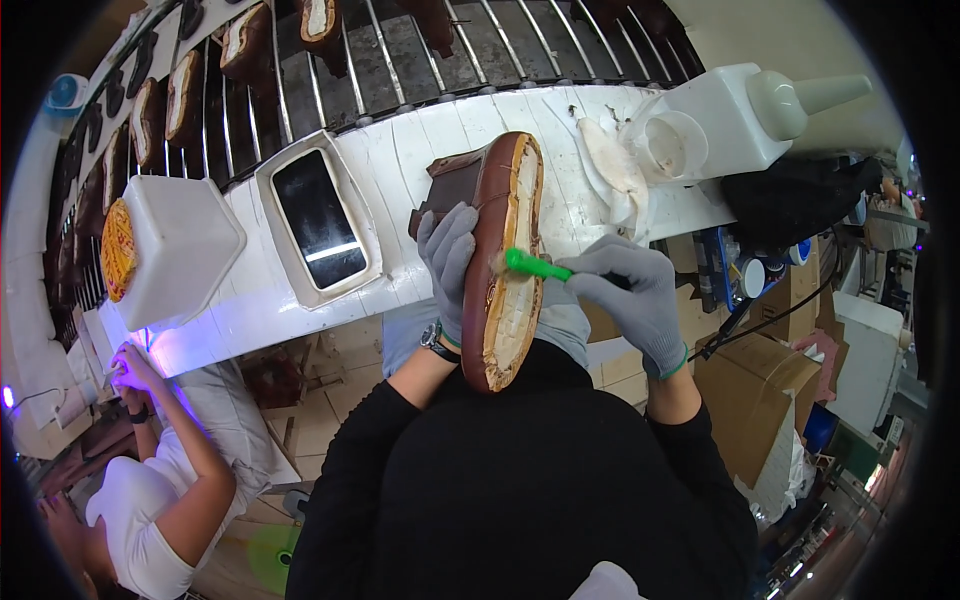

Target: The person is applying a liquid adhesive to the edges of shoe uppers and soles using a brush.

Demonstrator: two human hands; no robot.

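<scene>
Your left hand point(450, 262) clasps a shoe point(488, 215); your right hand point(632, 292) pinches a green tool point(540, 266). Left of both, a tray point(310, 145) contains a dark-screened device point(318, 215).

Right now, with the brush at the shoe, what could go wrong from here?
First, the green-handled brush in the right hand is close to the brown upper, so a stray stroke might mark it. Second, only the left hand appears to hold the shoe, and the end nearer the body reaches past the table edge in this view; if the fingers loosen, it could slip down.
</scene>
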